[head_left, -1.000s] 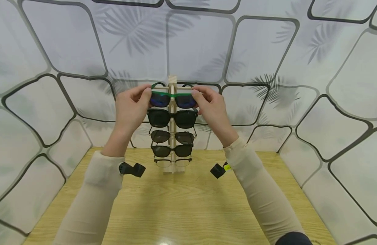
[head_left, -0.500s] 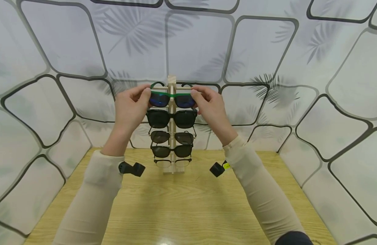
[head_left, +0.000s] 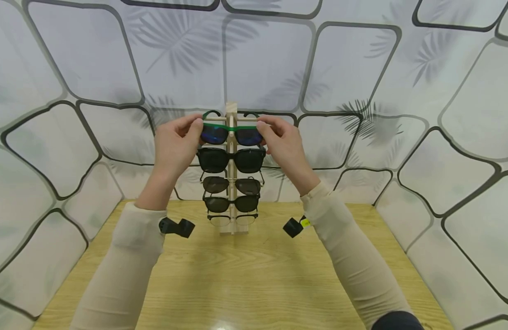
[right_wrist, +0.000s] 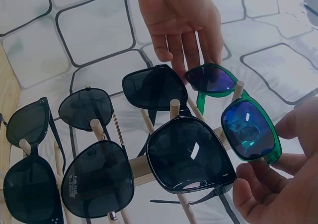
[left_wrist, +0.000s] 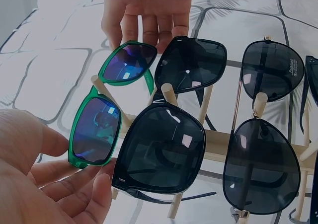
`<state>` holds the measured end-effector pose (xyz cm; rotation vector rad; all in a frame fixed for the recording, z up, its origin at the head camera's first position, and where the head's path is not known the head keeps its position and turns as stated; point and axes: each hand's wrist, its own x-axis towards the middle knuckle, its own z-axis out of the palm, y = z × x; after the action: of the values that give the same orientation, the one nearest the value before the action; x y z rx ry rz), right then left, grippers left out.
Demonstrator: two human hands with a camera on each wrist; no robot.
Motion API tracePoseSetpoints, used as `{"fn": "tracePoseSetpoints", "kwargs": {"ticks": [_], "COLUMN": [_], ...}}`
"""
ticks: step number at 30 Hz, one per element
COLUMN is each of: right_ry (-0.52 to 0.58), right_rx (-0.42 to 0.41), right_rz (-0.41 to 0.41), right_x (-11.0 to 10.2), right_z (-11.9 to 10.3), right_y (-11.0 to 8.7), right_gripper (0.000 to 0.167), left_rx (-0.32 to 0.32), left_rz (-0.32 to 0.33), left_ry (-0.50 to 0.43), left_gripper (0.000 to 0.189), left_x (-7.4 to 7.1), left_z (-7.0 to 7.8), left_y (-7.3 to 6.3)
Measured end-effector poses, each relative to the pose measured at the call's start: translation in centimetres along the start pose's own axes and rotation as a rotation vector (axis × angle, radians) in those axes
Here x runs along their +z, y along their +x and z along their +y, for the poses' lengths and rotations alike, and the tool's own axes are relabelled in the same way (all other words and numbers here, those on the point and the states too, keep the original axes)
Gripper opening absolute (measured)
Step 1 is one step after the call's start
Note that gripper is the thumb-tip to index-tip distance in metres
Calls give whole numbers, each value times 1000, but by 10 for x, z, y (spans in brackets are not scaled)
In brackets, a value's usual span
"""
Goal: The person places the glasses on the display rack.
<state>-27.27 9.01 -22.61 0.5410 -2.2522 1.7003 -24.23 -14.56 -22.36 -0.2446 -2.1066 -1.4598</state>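
Green-framed sunglasses (head_left: 214,134) with blue mirrored lenses hang on the top level of a wooden eyewear stand (head_left: 232,108), the bridge at the peg. My left hand (head_left: 176,144) pinches their left corner between thumb and fingers. At the opposite corner my right hand (head_left: 284,149) holds them the same way. The right wrist view shows the thumb and fingers around the green frame (right_wrist: 271,157). Large black sunglasses (left_wrist: 160,147) hang directly below, close to the fingertips of both hands. The temples of the green pair run back toward the stand's crossbar.
Lower on the stand hang gold-rimmed aviator sunglasses (head_left: 248,185), another dark pair of sunglasses (head_left: 246,202) and clear-lens eyeglasses (head_left: 246,219). The stand's base rests on a wood-grain table (head_left: 237,279). Patterned fabric walls (head_left: 270,59) enclose the back and sides.
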Motion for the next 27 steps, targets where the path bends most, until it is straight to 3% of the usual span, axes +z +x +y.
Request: {"fn": "tracePoseSetpoints", "kwargs": {"ticks": [11, 19, 27], "right_ry": [-6, 5, -39], "right_rx": [1, -14, 63], "right_rz": [2, -2, 31], "right_x": [-2, -9, -27], "right_z": [-1, 3, 25], "right_y": [-3, -4, -11], "right_gripper": [37, 42, 43], "left_rx": [5, -10, 38], "left_rz": [-2, -25, -24], "left_ry": [4, 87, 199], "left_gripper": [36, 43, 44], "left_x": [2, -4, -20], "left_z": [-1, -1, -24], "left_y": [-1, -3, -19]}}
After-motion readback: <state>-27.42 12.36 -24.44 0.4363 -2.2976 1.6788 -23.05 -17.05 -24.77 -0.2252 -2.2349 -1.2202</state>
